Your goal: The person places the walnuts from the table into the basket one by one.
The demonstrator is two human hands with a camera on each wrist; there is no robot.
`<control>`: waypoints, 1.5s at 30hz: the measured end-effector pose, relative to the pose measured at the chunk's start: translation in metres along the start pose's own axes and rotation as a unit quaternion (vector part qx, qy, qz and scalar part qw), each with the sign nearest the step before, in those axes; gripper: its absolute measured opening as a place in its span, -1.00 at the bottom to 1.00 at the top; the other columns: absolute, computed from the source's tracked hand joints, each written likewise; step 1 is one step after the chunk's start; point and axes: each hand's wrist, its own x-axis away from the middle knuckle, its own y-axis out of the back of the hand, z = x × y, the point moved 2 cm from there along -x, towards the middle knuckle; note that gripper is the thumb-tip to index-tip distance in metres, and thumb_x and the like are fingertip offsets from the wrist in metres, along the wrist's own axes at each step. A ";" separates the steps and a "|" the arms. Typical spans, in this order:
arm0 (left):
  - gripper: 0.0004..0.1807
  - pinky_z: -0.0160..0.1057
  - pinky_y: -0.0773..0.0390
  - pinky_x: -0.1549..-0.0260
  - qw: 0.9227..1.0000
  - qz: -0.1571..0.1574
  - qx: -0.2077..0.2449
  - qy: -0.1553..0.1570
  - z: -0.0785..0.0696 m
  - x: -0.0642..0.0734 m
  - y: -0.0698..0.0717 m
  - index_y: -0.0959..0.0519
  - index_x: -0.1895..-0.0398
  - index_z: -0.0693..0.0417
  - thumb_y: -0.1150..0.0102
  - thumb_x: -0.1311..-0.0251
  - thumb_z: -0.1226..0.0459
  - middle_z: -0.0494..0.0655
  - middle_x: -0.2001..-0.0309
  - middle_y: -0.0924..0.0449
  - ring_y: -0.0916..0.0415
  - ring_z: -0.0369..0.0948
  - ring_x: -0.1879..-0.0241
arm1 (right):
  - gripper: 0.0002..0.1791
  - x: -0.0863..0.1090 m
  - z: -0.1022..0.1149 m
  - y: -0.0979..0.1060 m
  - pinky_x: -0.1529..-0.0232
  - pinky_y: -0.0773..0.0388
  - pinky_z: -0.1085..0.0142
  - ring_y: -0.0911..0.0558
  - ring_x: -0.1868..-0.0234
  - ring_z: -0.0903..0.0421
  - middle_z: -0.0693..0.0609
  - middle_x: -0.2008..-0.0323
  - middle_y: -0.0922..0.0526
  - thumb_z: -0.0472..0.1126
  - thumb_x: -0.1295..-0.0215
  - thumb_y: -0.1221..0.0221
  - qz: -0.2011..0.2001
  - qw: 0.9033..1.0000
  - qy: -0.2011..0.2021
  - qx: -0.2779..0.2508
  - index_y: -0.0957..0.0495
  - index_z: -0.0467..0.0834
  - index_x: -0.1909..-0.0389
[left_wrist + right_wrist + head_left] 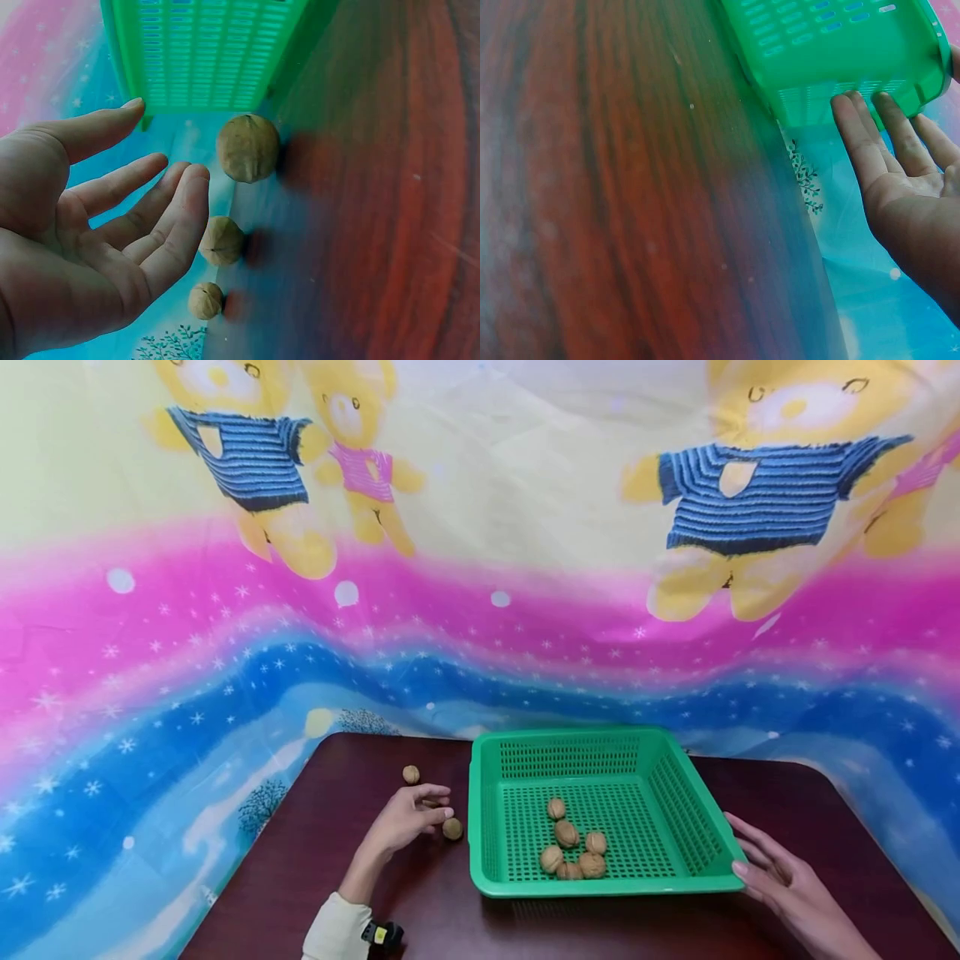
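Note:
A green plastic basket stands on the dark table, with several walnuts on its slotted floor. My left hand hovers left of it with fingers apart and nothing in them. A walnut lies by the thumb, between hand and basket. Another walnut is farther back, and a third walnut shows beyond the fingers in the left wrist view. At the basket's right side is my right hand, its thumb at the rim near the front corner. In the right wrist view its fingers reach straight against the outer wall.
The reddish-brown table has rounded far corners. Behind it hangs a cloth printed with bears and snowflakes, close to the basket's back rim. A black strap device sits at the left sleeve.

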 end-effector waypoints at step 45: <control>-0.58 -0.04 -0.82 0.16 0.999 -0.034 0.012 0.021 -0.001 0.002 -0.003 -0.65 -0.23 0.38 -0.40 -0.41 0.33 0.23 -0.08 -0.77 -0.80 0.15 -0.01 | -0.25 -0.003 -0.002 0.001 -0.15 -0.74 0.24 -0.66 -0.24 0.46 0.63 -0.31 -0.50 -0.21 -0.80 0.16 0.012 0.999 0.027 -0.029 0.27 0.11 -0.79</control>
